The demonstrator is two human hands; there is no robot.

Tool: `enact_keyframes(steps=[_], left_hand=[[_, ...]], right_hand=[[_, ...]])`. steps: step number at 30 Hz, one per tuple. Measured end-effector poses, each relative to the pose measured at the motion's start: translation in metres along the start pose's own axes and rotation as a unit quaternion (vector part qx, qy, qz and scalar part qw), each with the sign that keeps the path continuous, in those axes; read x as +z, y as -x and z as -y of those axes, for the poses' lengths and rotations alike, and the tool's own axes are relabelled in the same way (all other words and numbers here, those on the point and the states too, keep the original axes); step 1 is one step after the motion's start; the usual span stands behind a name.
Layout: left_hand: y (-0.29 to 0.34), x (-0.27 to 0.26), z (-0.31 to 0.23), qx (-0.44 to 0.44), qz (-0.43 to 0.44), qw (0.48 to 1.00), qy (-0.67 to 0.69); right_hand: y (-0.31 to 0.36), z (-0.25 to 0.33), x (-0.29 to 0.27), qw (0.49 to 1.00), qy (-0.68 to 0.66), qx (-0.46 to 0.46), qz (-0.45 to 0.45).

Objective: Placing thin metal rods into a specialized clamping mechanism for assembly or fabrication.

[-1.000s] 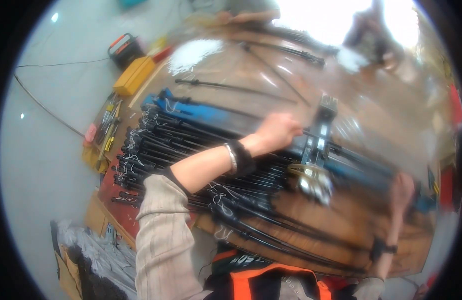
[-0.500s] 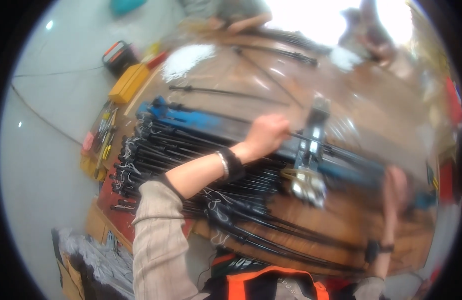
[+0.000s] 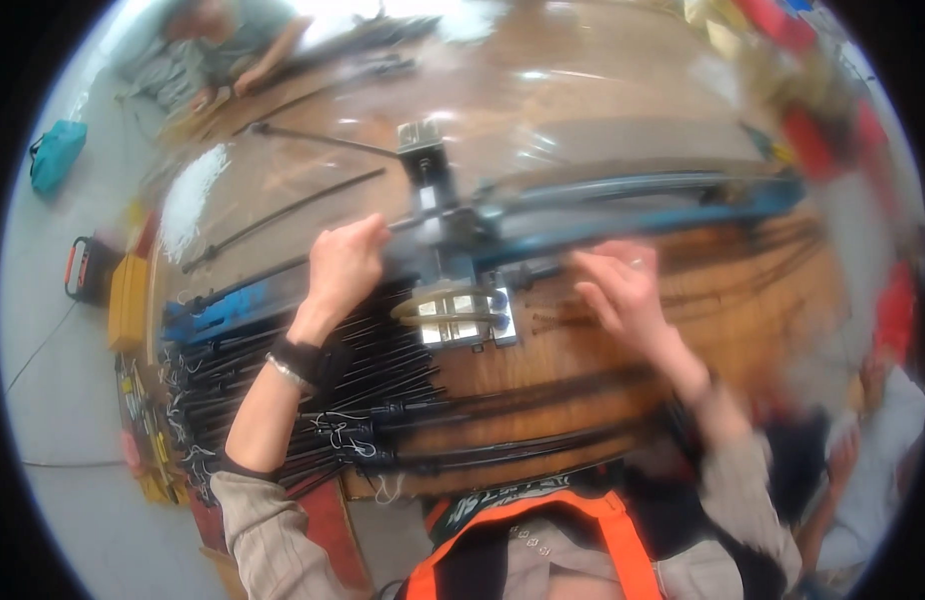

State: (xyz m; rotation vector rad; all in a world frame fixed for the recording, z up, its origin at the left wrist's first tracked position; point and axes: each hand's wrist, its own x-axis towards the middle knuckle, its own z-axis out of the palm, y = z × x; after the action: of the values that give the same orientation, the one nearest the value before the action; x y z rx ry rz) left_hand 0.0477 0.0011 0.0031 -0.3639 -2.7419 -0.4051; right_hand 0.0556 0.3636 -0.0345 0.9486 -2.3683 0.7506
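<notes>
Head view: the left hand (image 3: 345,262) is curled tight, thumb drawn against the fingers, beside a long black rod (image 3: 263,278); blur leaves it unclear whether they pinch it. The right hand (image 3: 623,288) is loosely spread, fingers half bent, just on the near side of a blue rail (image 3: 583,236). Between the hands stands a metal clamping fixture (image 3: 448,312), a pale tube looped over its silver blocks. Below the left wrist, a row of black rods (image 3: 383,350) lies close together on the wooden tabletop (image 3: 503,375), some ends tied with white strings. Farther left are a white heap of thin strips (image 3: 193,205), a yellow box (image 3: 129,303) and, on the floor, a teal bag (image 3: 59,157). A co-worker (image 3: 268,50) leans over the far-left edge.
</notes>
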Motion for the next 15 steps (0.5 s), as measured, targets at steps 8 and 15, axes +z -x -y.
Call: enact_keyframes(steps=[8, 15], left_hand=[[0.011, 0.002, 0.009, 0.011, -0.017, 0.999, -0.037], [-0.015, 0.014, 0.018, 0.174, -0.117, 0.970, -0.123]], right_hand=[[-0.007, 0.015, 0.035, 0.978, -0.186, 0.041, 0.089], [-0.031, -0.007, -0.006, 0.984, -0.101, -0.004, 0.150]])
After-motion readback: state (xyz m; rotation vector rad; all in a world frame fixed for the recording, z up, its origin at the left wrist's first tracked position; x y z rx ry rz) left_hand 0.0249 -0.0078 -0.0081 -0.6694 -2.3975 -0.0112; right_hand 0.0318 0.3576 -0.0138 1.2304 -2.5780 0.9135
